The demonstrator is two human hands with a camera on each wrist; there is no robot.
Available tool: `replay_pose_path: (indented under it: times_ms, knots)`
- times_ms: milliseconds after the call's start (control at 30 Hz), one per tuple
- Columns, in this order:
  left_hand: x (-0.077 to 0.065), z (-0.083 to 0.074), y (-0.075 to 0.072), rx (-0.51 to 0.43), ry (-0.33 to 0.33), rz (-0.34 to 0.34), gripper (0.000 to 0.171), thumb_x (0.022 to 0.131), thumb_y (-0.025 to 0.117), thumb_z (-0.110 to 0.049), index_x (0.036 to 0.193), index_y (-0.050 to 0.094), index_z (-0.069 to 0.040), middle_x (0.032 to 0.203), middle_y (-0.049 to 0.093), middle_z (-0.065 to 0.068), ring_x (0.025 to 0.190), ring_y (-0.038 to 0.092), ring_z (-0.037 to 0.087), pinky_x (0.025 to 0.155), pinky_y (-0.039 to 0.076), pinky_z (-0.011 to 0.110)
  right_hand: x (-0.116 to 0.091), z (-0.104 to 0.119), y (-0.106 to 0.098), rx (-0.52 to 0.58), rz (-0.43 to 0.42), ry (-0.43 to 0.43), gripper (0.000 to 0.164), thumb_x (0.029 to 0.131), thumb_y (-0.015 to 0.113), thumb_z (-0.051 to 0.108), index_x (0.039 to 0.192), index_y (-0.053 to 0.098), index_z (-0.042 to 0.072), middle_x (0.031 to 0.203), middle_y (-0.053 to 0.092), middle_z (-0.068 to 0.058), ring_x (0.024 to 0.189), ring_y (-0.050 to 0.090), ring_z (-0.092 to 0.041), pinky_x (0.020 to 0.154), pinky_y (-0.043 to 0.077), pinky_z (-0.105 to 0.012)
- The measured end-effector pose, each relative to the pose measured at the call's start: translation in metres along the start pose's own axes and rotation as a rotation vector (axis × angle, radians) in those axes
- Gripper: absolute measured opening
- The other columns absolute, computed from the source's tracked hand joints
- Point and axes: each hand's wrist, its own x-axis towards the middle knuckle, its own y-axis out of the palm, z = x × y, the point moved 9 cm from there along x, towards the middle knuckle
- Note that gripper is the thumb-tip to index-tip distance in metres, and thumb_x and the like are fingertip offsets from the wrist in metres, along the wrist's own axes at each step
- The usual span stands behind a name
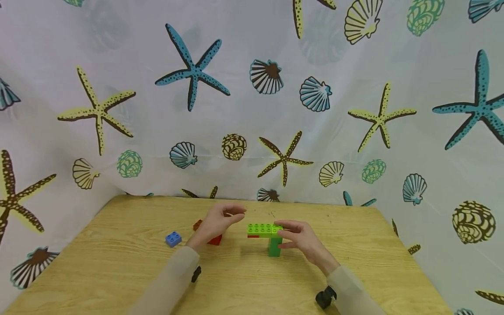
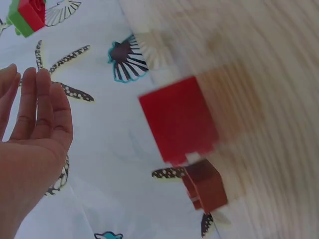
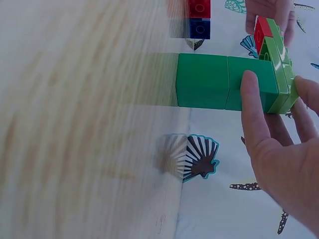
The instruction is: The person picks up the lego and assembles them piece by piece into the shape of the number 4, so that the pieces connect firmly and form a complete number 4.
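Right hand (image 1: 302, 239) fingers clamped on green stack (image 3: 203, 80); left hand (image 1: 215, 222) fingers, thumb apart, near red brick (image 2: 179, 119)

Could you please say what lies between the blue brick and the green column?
In the head view, a brown brick and a red brick lie between, partly hidden by the left hand, then bare table to the column.

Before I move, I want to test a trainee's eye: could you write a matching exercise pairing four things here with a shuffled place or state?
1. Left hand
2. Right hand
3. Blue brick
4. Dark green bricks

A. Beneath the light green bricks
B. Holding nothing
C. Touching the brick stack
D. Left of both hands in the head view

Pairs: 1-B, 2-C, 3-D, 4-A
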Motion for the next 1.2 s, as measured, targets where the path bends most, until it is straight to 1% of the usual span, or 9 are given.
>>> replay_pose_path:
  times_ms: [133,233,333,433,667,800,900,1033,1200]
  knots:
    - [0.001,0.012,-0.007,0.068,-0.012,0.002,0.021,0.093,0.068,-0.019,0.113,0.072,-0.016,0.114,0.07,0.004,0.103,0.065,0.02,0.09,0.053,0.038,0.0,0.001,-0.001,-0.009,-0.001,-0.004,0.053,0.093,0.068,0.014,0.139,0.05,-0.005,0.132,0.06,-0.017,0.105,0.066,-0.016,0.085,0.058,-0.041]
    - [0.002,0.02,-0.014,0.102,-0.006,0.001,0.022,0.093,0.067,-0.013,0.115,0.071,-0.013,0.114,0.07,0.006,0.104,0.064,0.022,0.091,0.053,0.04,0.0,0.001,-0.003,-0.051,-0.017,-0.009,0.051,0.091,0.07,0.012,0.138,0.053,-0.002,0.131,0.061,-0.017,0.104,0.066,-0.016,0.085,0.058,-0.041]
    - [0.004,0.027,-0.02,0.115,0.003,0.01,0.024,0.092,0.067,-0.008,0.117,0.07,-0.009,0.116,0.069,0.009,0.106,0.064,0.025,0.094,0.052,0.042,0.0,0.001,-0.006,-0.113,-0.053,-0.007,0.048,0.09,0.071,0.015,0.135,0.058,0.003,0.131,0.062,-0.013,0.106,0.065,-0.016,0.087,0.057,-0.036]
    - [0.005,0.035,-0.025,0.134,-0.002,0.033,0.026,0.092,0.067,-0.006,0.118,0.069,-0.007,0.118,0.068,0.01,0.11,0.062,0.03,0.096,0.051,0.045,0.0,0.001,-0.008,-0.155,-0.085,-0.011,0.047,0.089,0.072,0.016,0.133,0.06,0.005,0.131,0.063,-0.011,0.11,0.063,-0.019,0.09,0.055,-0.031]
    - [0.005,0.051,-0.034,0.208,-0.034,0.08,0.031,0.09,0.065,0.0,0.119,0.069,-0.008,0.124,0.066,0.01,0.125,0.052,0.035,0.109,0.037,0.054,0.0,0.001,-0.008,-0.151,-0.106,-0.033,0.043,0.089,0.072,0.013,0.131,0.062,0.005,0.131,0.063,-0.011,0.114,0.061,-0.024,0.092,0.053,-0.03]
    - [0.005,0.055,-0.035,0.242,-0.032,0.109,0.036,0.09,0.06,0.004,0.124,0.066,-0.005,0.128,0.063,0.013,0.13,0.047,0.04,0.111,0.035,0.056,0.001,0.0,-0.007,-0.153,-0.111,-0.03,0.041,0.089,0.072,0.011,0.129,0.064,0.007,0.13,0.063,-0.011,0.113,0.061,-0.025,0.091,0.054,-0.029]
    - [0.004,0.054,-0.034,0.267,-0.022,0.139,0.041,0.088,0.054,0.01,0.127,0.064,-0.001,0.13,0.061,0.016,0.131,0.045,0.044,0.11,0.035,0.058,0.002,-0.001,-0.008,-0.153,-0.104,-0.024,0.04,0.089,0.072,0.011,0.128,0.064,0.007,0.13,0.063,-0.011,0.113,0.062,-0.026,0.092,0.054,-0.031]
    - [0.005,0.057,-0.035,0.283,-0.031,0.162,0.046,0.084,0.05,0.015,0.126,0.064,0.0,0.131,0.061,0.018,0.131,0.046,0.043,0.111,0.033,0.058,0.003,-0.001,-0.007,-0.151,-0.077,-0.016,0.04,0.089,0.072,0.012,0.128,0.064,0.008,0.13,0.063,-0.011,0.115,0.062,-0.026,0.095,0.053,-0.034]
    - [0.009,0.066,-0.035,0.267,-0.089,0.166,0.043,0.085,0.055,0.013,0.125,0.065,0.0,0.13,0.063,0.018,0.129,0.049,0.041,0.112,0.033,0.058,0.003,0.0,-0.005,-0.146,-0.054,-0.015,0.04,0.089,0.072,0.012,0.128,0.064,0.008,0.13,0.063,-0.011,0.114,0.062,-0.024,0.095,0.053,-0.035]
